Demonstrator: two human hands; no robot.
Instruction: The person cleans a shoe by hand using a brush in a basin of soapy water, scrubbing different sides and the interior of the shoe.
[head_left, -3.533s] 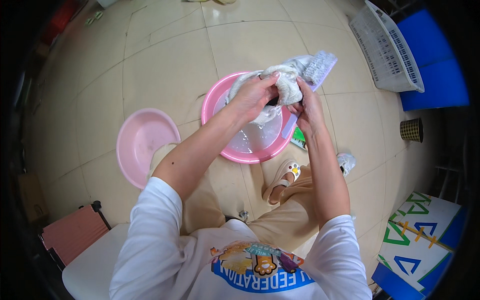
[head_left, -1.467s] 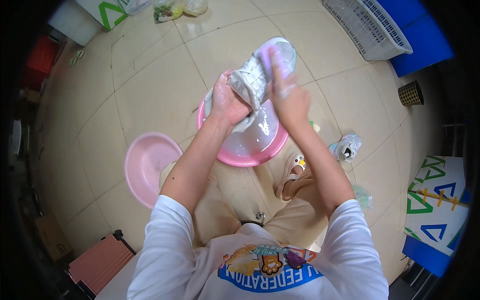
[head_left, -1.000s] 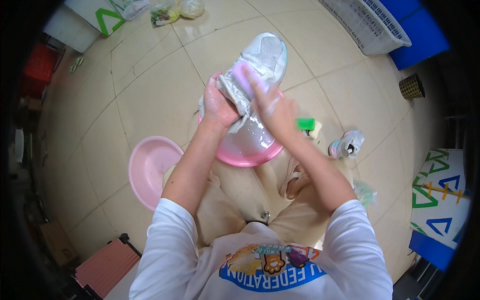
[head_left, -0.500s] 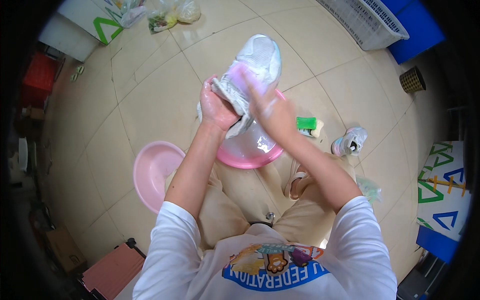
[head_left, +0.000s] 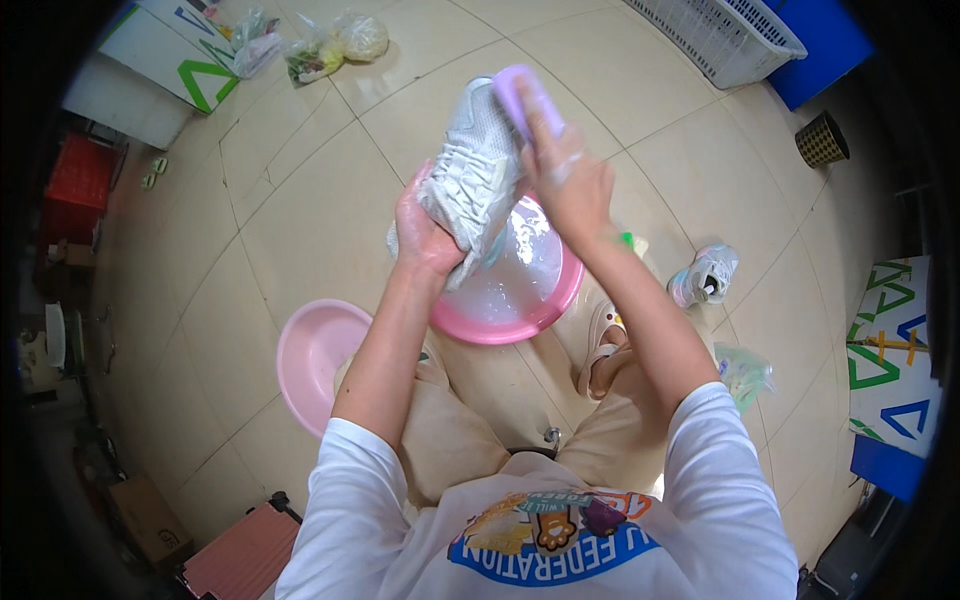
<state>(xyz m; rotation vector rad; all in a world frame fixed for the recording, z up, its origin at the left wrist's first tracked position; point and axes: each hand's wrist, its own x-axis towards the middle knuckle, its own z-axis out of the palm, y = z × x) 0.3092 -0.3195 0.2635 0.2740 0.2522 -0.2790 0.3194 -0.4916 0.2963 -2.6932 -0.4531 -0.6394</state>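
Sneaker (head_left: 468, 180), pale and laced, is held in the air above the far left rim of a pink basin (head_left: 497, 332), its toe pointing away from the person and its collar toward them. The left hand (head_left: 428, 225) cups the shoe's left side near the collar, palm turned up and fingers half curled, partly hidden by it. The right hand (head_left: 570, 190), slightly blurred, grips a lilac brush (head_left: 527, 98) firmly, the forefinger laid along its back; the brush sits at the toe's right side, bristles hidden, so I cannot tell whether they touch. Cloudy water (head_left: 528, 272) with bright reflections lies inside the basin's near rim. On the tiled floor (head_left: 300, 225), a paler basin (head_left: 298, 365) stands left of the pink one, well apart from its rim, and a second shoe (head_left: 706, 276) rests off to the right.
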